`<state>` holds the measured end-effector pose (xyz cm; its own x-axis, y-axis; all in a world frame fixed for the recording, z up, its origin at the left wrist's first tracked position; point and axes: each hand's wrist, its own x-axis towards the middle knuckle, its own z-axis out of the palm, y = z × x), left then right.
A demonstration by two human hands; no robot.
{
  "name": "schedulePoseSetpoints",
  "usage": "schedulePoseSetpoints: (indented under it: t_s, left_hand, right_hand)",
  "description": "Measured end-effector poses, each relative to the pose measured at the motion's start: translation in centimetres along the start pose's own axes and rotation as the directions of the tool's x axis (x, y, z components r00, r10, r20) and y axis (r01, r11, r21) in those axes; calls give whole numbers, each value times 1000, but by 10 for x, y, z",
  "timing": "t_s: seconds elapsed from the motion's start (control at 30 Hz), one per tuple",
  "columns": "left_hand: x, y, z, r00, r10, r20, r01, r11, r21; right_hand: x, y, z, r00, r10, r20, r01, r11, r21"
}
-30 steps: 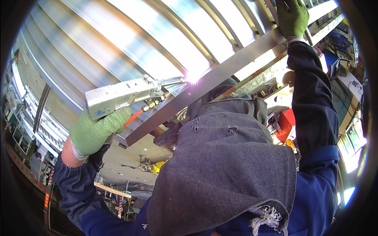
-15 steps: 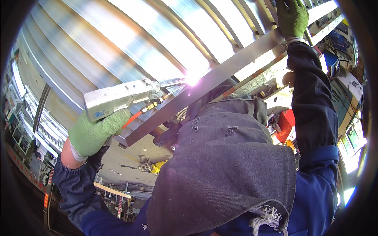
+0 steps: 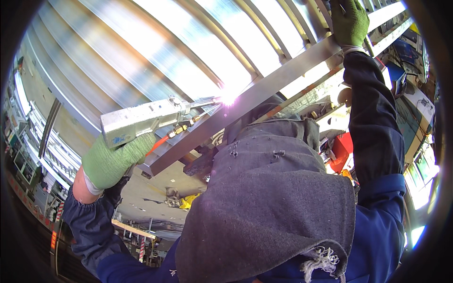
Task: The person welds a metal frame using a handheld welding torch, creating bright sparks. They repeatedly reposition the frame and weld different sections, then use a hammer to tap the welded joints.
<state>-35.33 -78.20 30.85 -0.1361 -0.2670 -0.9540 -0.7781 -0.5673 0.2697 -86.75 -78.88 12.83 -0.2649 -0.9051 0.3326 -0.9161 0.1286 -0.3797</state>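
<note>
My left hand (image 3: 113,160), in a green glove, is closed around a handheld welding torch (image 3: 141,121) with a silver boxy body. An orange hose and brass fittings (image 3: 181,127) run under its nozzle. The tip meets the inner edge of a long grey metal bar (image 3: 245,106), where a bright pinkish-white glare (image 3: 228,97) hides the contact. The bar is the near side of a slatted metal frame (image 3: 250,37). Up at the far right my right hand (image 3: 350,23), also gloved, is closed over the frame beside that bar; its fingertips are partly cut off by the picture's edge.
A dark, worn apron (image 3: 264,203) hangs in front of me, close below the bar. To the right are a red object (image 3: 340,152) and a grey machine (image 3: 410,122). Yellow material (image 3: 188,201) lies on the floor. Metal stock (image 3: 56,160) lies at left.
The torch and its glowing tip have shifted very slightly left and nearer to me along the bar. My right hand stays at the same place on the frame.
</note>
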Motion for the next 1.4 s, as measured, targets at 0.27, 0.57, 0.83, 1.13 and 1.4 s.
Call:
schedulePoseSetpoints:
  t_s: [0.27,0.57,0.83,1.13,1.4]
  left_hand:
    - [-4,0,-1,1000,-15,3,15,1000,-6]
    - [-8,-7,-2,997,-69,-17,69,998,4]
    - [-9,-11,-2,1000,0,4,0,999,-37]
    - [-11,-13,-3,999,34,-2,-34,999,-25]
    - [-17,-15,-7,999,-36,-7,36,999,2]
  right_hand:
    - [2,6,5,1000,12,22,-9,991,-137]
    - [11,-7,8,817,557,146,-563,717,412]
    - [3,2,4,996,83,11,-83,996,26]
    - [6,-5,2,996,79,47,-78,996,-34]
    - [2,-13,-3,991,-125,-55,121,990,-68]
